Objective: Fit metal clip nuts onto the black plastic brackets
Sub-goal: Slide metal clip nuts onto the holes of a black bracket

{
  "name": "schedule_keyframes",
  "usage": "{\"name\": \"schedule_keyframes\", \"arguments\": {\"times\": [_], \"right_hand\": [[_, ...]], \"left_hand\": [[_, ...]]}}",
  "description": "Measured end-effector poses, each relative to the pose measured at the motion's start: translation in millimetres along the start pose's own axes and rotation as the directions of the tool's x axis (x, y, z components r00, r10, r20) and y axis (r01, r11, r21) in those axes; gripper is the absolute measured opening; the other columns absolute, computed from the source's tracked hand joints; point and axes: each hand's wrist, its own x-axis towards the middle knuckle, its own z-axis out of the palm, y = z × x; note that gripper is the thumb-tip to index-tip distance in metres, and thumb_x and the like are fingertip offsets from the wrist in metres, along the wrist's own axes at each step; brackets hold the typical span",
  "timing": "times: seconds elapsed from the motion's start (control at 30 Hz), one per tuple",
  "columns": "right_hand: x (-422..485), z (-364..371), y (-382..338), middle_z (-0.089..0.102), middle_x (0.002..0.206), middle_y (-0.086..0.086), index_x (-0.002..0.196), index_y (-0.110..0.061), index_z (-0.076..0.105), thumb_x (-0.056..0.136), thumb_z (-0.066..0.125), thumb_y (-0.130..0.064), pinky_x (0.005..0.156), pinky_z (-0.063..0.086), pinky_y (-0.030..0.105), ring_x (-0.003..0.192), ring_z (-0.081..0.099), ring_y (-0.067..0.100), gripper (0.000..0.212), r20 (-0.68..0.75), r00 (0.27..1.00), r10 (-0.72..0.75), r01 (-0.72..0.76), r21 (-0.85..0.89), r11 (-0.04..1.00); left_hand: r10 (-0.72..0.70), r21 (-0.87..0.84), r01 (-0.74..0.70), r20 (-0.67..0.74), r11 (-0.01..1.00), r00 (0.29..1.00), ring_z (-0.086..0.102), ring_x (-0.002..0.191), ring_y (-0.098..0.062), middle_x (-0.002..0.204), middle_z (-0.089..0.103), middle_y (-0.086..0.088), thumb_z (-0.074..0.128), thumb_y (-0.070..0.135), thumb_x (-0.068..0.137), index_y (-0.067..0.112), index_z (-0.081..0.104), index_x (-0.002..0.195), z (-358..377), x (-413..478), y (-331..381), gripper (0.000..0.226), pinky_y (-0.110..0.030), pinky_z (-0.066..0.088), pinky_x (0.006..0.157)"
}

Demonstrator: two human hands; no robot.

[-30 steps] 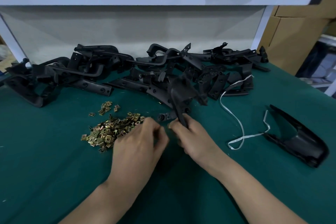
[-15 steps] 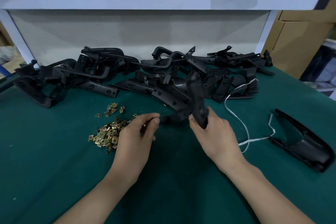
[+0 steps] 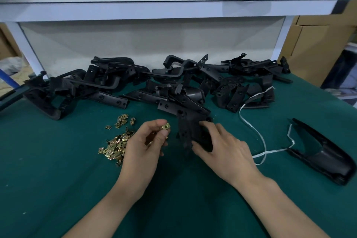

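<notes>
Head view, bench work. My left hand (image 3: 143, 147) pinches one clip nut (image 3: 165, 126) between thumb and forefinger, raised off the green mat (image 3: 58, 179), flat face and hole toward me so I can judge which way its open mouth points. A brass glint lower in the palm may be spare nuts; cannot tell.

My right hand (image 3: 222, 150) grips a black bracket (image 3: 190, 133), fingers curled over its far side. I hold it roughly upright, its holed flange turned left toward the nut. Nut and flange are near but apart; nothing seated yet.

The loose clip nuts (image 3: 116, 145) lie in a pile just beside my left hand, presumably for short reaches. The heap of brackets (image 3: 119, 83) sits behind, against the back panel. A white strap (image 3: 257, 137) and a larger black cover (image 3: 324, 156) lie off to the right, apart from the work.

Next, I judge: line the mouth up with the flange edge and push it over a hole.
</notes>
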Motion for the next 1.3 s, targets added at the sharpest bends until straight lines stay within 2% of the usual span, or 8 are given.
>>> {"name": "schedule_keyframes", "arguments": {"times": [0.17,0.37,0.53,0.67,0.8,0.97,1.13,1.3], "right_hand": [[0,-1,1,0.052,0.106,-0.011,0.138,-0.036,0.042,0.094,0.028,-0.066,0.059,0.047,0.032,0.095,0.059,0.013,0.055,-0.026,0.998,-0.062,0.060,-0.081,0.995],[3,0,0,0.047,0.111,-0.015,0.138,-0.042,0.037,0.090,0.035,-0.072,0.059,0.037,0.027,0.096,0.059,0.009,0.057,0.045,0.997,-0.055,0.059,-0.109,0.992],[4,-9,-7,0.059,0.108,-0.005,0.143,-0.026,0.051,0.096,0.022,-0.059,0.065,0.048,0.033,0.085,0.064,0.021,0.065,0.030,0.998,-0.054,0.059,-0.224,0.973],[2,-13,-11,0.056,0.119,-0.008,0.142,-0.027,0.045,0.101,0.018,-0.053,0.077,0.047,0.033,0.097,0.061,0.020,0.056,0.040,0.999,-0.005,0.013,-0.197,0.980],[0,-11,-8,0.043,0.107,-0.012,0.136,-0.030,0.039,0.100,0.018,-0.057,0.072,0.045,0.032,0.095,0.052,0.016,0.050,0.041,0.999,-0.014,0.016,-0.057,0.998],[0,-10,-9,0.052,0.120,-0.008,0.140,-0.031,0.040,0.095,0.009,-0.061,0.081,0.048,0.038,0.105,0.056,0.022,0.062,0.040,0.999,0.011,-0.011,0.000,1.000],[0,-8,-9,0.055,0.112,-0.007,0.132,-0.028,0.047,0.096,0.009,-0.060,0.075,0.044,0.036,0.094,0.057,0.023,0.061,0.034,0.999,0.002,-0.001,-0.042,0.999],[0,-7,-8,0.054,0.108,-0.006,0.130,-0.026,0.049,0.097,0.010,-0.060,0.075,0.045,0.038,0.091,0.056,0.024,0.061,0.041,0.999,0.008,-0.006,-0.041,0.999]], "left_hand": [[0.012,0.000,-0.012,-0.006,1.000,1.000,0.062,0.069,0.000,0.083,0.070,0.015,0.062,0.017,0.096,0.030,0.067,0.105,0,1,-2,0.017,-0.014,0.050,0.059],[0.014,0.016,-0.014,-0.013,1.000,1.000,0.061,0.069,0.002,0.082,0.069,0.016,0.060,0.018,0.097,0.032,0.067,0.106,1,3,-3,0.017,-0.014,0.050,0.061],[0.016,-0.035,-0.017,-0.034,0.999,0.999,0.057,0.061,0.000,0.076,0.067,0.012,0.058,0.017,0.098,0.031,0.067,0.105,1,3,-3,0.018,-0.013,0.047,0.056],[0.005,-0.041,-0.006,-0.029,0.999,1.000,0.058,0.062,-0.002,0.078,0.068,0.008,0.059,0.018,0.098,0.030,0.067,0.104,1,3,-2,0.016,-0.015,0.048,0.056],[0.007,-0.030,-0.007,-0.005,1.000,1.000,0.059,0.065,-0.003,0.080,0.069,0.006,0.056,0.030,0.096,0.029,0.067,0.103,1,2,-1,0.013,-0.016,0.049,0.057],[0.009,-0.030,-0.007,0.058,1.000,0.998,0.059,0.064,-0.009,0.079,0.069,0.002,0.050,0.042,0.094,0.021,0.068,0.097,0,1,1,0.028,-0.020,0.049,0.057],[-0.014,-0.060,0.018,0.060,0.998,0.998,0.058,0.061,-0.012,0.075,0.069,-0.002,0.050,0.041,0.098,0.013,0.065,0.080,-3,3,1,0.037,-0.021,0.048,0.055],[-0.067,-0.111,0.073,0.053,0.991,0.996,0.056,0.059,-0.015,0.073,0.068,-0.002,0.050,0.040,0.099,0.020,0.066,0.071,-5,7,2,0.038,-0.021,0.047,0.055]]}}
